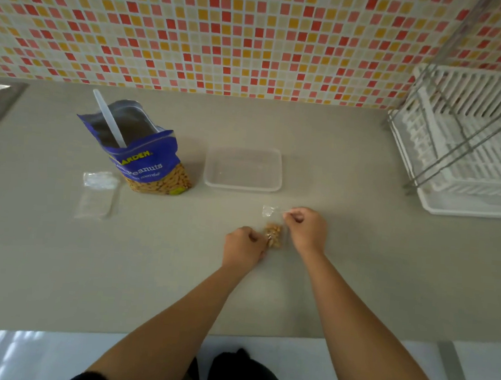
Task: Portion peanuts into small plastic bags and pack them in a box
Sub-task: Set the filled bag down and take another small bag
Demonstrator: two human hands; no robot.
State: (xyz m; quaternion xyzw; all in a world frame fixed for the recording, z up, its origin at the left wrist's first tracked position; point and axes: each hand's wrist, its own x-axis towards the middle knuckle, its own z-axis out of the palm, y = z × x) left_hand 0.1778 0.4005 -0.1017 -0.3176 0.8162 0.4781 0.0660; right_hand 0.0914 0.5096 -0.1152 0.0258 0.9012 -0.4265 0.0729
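1. Left hand [246, 244] pinches the small peanut bag [273, 232] at its filled lower end, near the countertop's [342, 273] front edge.
2. Right hand [306, 228] grips its empty top; long axis runs front to back.

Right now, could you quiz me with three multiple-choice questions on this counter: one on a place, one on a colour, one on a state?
1. Where does the white scoop stand?
A. In the peanut bag
B. In the clear box
C. On the dish rack

2. What colour is the peanut bag's top?
A. Green
B. Blue
C. Red

3. What does the clear box hold?
A. Filled bags
B. Loose peanuts
C. Nothing

Answers: 1 A, the handle sticks out of the bag's open mouth. 2 B, the printed top is blue. 3 C, its bottom shows bare; the one small filled bag lies between the left hand and right hand.
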